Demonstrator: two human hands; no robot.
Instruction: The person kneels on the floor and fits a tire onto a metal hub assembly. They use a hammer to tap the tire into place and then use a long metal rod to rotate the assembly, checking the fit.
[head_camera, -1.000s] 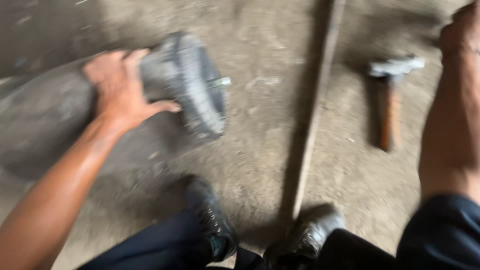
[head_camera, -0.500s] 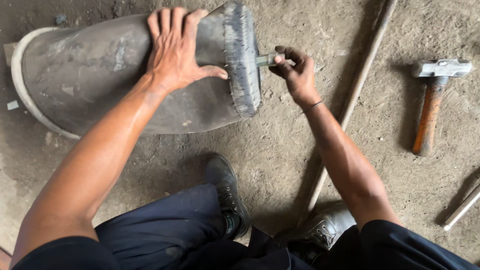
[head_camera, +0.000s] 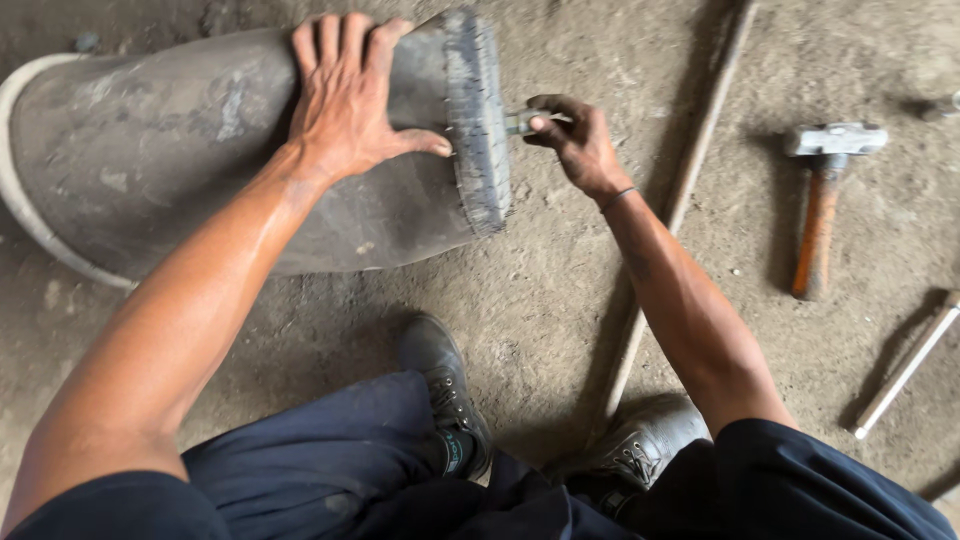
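A large grey rubber inner tube (head_camera: 150, 150) lies on the dirt floor, with a ribbed band (head_camera: 478, 120) at its right end. My left hand (head_camera: 350, 95) lies flat on top of the tube, fingers spread, thumb against the ribbed band. My right hand (head_camera: 572, 135) pinches the small metal valve stem (head_camera: 520, 122) that sticks out of the band's right side.
A long wooden rod (head_camera: 680, 200) lies on the floor to the right of my arm. A sledgehammer (head_camera: 822, 195) with an orange handle lies farther right, and a pale bar (head_camera: 905, 365) at the right edge. My two black shoes (head_camera: 445, 390) are at the bottom.
My left hand stayed on the tube while the view steadied over it. My right hand came in from the right and took hold of the valve stem.
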